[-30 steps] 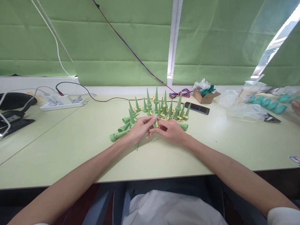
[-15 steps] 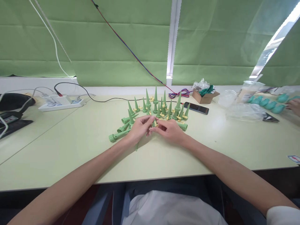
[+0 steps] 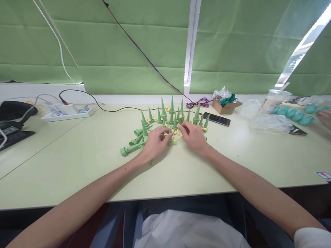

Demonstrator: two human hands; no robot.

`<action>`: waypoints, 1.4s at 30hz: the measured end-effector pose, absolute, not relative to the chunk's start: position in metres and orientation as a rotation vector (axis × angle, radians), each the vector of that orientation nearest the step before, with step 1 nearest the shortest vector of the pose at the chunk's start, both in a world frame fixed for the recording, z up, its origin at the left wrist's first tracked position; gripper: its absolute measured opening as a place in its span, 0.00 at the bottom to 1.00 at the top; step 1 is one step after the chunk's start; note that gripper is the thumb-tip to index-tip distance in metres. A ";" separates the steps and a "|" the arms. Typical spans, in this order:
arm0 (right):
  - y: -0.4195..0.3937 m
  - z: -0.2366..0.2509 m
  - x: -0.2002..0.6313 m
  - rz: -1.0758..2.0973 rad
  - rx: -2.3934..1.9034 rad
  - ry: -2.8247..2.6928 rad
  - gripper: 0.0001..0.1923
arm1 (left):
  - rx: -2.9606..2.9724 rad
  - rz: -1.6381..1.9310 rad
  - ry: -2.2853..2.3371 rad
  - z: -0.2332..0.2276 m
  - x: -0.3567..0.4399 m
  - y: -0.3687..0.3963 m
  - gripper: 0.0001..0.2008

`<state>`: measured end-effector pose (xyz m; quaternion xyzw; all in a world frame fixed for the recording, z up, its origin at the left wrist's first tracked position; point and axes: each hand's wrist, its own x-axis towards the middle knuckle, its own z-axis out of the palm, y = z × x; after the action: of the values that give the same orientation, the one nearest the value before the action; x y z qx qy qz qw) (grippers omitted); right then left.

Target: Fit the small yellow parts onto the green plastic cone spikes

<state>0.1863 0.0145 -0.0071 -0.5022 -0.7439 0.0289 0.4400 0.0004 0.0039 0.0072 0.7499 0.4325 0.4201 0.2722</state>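
Observation:
A group of green plant watering spikes [image 3: 172,105] stands points up on the table, several with small yellow valves [image 3: 181,116] on them. My left hand [image 3: 156,143] is closed, its thumb and fingers around an upright green spike [image 3: 170,131] at the front of the group. To its right, my right hand [image 3: 193,137] is bent over, thumb and forefinger together near some small yellow pieces [image 3: 176,132]; whatever is between those fingertips is too small to make out. More green spikes [image 3: 131,148] lie on their sides left of my left hand.
A phone [image 3: 216,119] and a small cardboard box [image 3: 224,108] are behind on the right. Farther right are a plastic cup [image 3: 274,100], plastic bags [image 3: 270,124], teal bulb-shaped items [image 3: 292,113] and another person's hand [image 3: 325,117]. A power strip [image 3: 67,114] sits at the back left.
My hands have moved apart. My right hand has let go of the spike with the yellow valve and shifted right and slightly up; my left hand keeps a spike, now held upright.

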 end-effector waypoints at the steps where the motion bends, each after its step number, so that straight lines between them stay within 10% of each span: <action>1: 0.015 -0.008 0.187 0.083 -1.271 -1.878 0.12 | 2.015 1.142 1.163 0.007 0.000 0.004 0.12; 42: 0.011 -0.013 0.183 0.144 -1.457 -2.203 0.14 | 2.027 1.427 1.211 0.010 0.002 -0.003 0.12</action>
<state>0.1827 0.0113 -0.0133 -0.5339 -0.8074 0.0528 0.2454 0.0015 -0.0027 0.0097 0.7213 0.4309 0.5077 0.1904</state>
